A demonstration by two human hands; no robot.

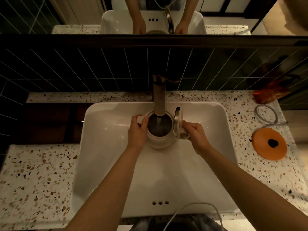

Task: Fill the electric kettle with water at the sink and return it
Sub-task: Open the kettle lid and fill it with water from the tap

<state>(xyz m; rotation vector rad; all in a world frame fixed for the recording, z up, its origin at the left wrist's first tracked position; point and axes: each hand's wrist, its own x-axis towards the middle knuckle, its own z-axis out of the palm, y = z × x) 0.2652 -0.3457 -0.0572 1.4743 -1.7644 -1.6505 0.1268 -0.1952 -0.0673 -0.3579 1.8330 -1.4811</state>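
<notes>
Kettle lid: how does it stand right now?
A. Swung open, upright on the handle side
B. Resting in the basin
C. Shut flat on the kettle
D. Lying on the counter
A: the lid stands open beside the right hand, while tap water runs into the kettle.

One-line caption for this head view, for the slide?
Both hands, left hand and right hand, hold the open kettle under the running faucet over the white sink.

- just one head-worn wide-angle cam, looking steeply down, pretty close over the sink (103, 164) at frame centre
- faces the tiled wall; mirror (66, 14) strip runs along the top edge
</notes>
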